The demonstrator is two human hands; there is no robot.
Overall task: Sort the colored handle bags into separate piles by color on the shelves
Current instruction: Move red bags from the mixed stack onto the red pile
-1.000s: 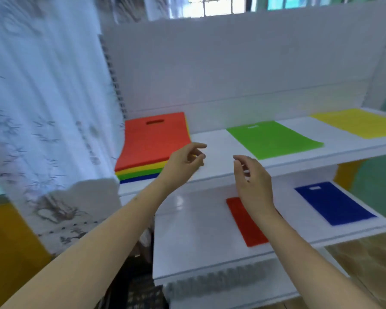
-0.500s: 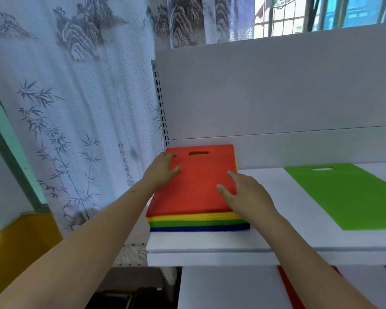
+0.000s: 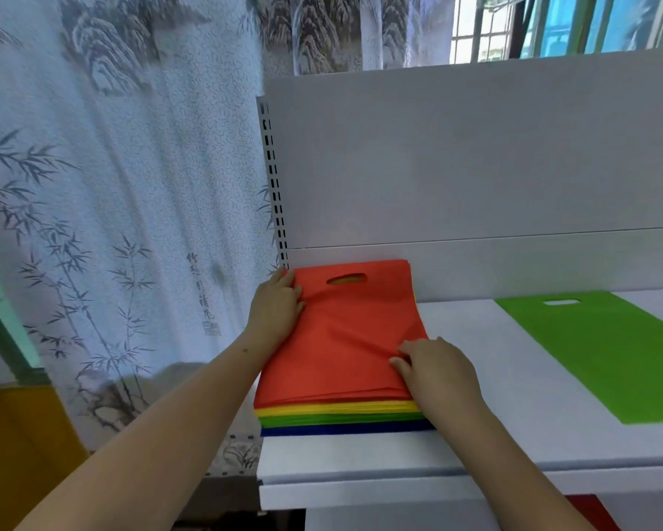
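Nearest, the right hand point(image 3: 439, 371) presses on the near right corner of the top red bag point(image 3: 341, 339), fingers bunching the fabric into a crease, pinching that sheet; the left hand point(image 3: 276, 310) lies on the bag's far left edge, fingertips gripping the cloth beside the handle slot. The red bag tops the mixed stack point(image 3: 341, 417) at the left end of the upper shelf point(image 3: 475, 454), with yellow, green and blue layers beneath; further right a lone green bag point(image 3: 605, 350) lies flat. The risk, as I judge it: thin sheets cling, so the pinch may lift two red bags together or drag the stack askew. Half a second ago both hands rested flat and the red surface was smooth; now it is wrinkled under closing fingers.
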